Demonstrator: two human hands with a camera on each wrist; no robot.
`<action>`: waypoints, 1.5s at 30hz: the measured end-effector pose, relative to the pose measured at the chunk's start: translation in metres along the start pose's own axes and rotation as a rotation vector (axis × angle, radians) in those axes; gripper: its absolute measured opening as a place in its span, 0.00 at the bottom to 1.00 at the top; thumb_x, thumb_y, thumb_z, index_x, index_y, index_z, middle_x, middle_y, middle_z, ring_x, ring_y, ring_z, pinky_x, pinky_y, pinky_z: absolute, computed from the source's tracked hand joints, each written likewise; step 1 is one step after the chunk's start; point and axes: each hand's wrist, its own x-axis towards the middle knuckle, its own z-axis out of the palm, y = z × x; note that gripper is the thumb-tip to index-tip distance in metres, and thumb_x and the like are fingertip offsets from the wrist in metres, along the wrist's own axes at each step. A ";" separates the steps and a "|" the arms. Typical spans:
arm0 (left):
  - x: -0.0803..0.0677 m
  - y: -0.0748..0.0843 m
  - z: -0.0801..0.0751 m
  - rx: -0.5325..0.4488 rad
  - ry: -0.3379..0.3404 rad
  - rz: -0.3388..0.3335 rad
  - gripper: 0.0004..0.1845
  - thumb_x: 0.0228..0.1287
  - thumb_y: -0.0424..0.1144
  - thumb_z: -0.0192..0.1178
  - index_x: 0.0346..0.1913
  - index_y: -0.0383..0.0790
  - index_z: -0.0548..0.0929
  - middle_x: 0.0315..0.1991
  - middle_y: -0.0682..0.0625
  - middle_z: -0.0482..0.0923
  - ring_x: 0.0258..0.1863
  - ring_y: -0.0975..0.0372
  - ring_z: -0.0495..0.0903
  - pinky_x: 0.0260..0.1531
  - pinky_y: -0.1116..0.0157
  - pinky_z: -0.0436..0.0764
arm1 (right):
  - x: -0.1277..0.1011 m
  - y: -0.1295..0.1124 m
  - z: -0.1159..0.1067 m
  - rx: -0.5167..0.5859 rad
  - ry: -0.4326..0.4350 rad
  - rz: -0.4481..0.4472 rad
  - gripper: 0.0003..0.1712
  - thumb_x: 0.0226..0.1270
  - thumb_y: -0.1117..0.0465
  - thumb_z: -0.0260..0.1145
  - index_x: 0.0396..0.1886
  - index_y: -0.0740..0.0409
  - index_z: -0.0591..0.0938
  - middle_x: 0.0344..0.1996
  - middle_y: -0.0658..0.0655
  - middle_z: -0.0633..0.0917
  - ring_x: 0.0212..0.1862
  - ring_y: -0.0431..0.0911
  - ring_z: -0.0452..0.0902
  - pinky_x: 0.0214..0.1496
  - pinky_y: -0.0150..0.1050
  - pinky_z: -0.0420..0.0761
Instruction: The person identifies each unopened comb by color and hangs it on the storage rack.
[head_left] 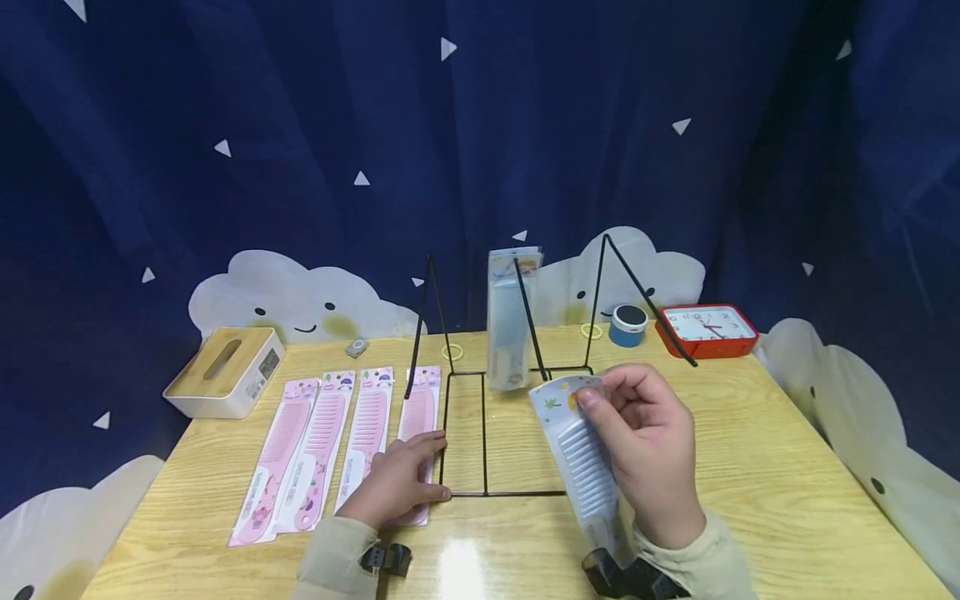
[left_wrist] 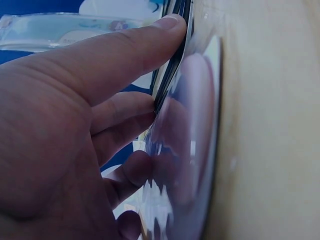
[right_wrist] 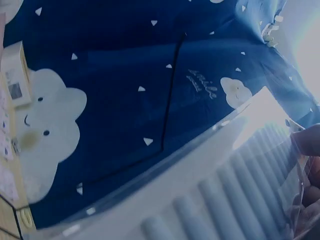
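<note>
Wooden-topped tissue box [head_left: 223, 372] sits at ten o'clock on the table [head_left: 787, 467]. Pink packaged combs [head_left: 322, 442] lie in a row toward nine. The left hand [head_left: 405, 477], grasping nothing, touches the left edge of the wire rack [head_left: 484, 454]. At twelve, a blue packaged comb [head_left: 510, 333] hangs on it. Toward three, the right hand [head_left: 651, 446] pinches another blue comb [head_left: 588, 462] by its packet's top. A speaker [head_left: 628, 327] stands at one, a red clock [head_left: 707, 330] at two.
</note>
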 end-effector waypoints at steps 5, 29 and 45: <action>-0.001 -0.001 0.000 0.009 -0.004 -0.005 0.40 0.52 0.48 0.77 0.68 0.40 0.76 0.73 0.53 0.68 0.53 0.57 0.69 0.51 0.43 0.63 | -0.002 0.004 0.014 0.015 -0.014 -0.026 0.08 0.60 0.83 0.64 0.37 0.75 0.76 0.30 0.56 0.86 0.30 0.42 0.80 0.31 0.30 0.78; -0.001 0.003 -0.002 0.017 -0.003 0.007 0.40 0.51 0.48 0.77 0.68 0.39 0.76 0.73 0.52 0.68 0.51 0.58 0.69 0.48 0.48 0.64 | 0.004 0.034 0.020 -0.050 0.089 0.031 0.08 0.65 0.76 0.67 0.40 0.73 0.76 0.34 0.56 0.82 0.35 0.43 0.79 0.38 0.31 0.79; -0.001 0.002 -0.001 0.035 0.010 0.016 0.40 0.50 0.47 0.78 0.67 0.38 0.77 0.72 0.50 0.69 0.55 0.53 0.72 0.51 0.41 0.65 | 0.073 0.077 0.033 -0.038 0.132 0.196 0.09 0.67 0.75 0.64 0.43 0.61 0.78 0.35 0.49 0.82 0.40 0.40 0.78 0.43 0.31 0.78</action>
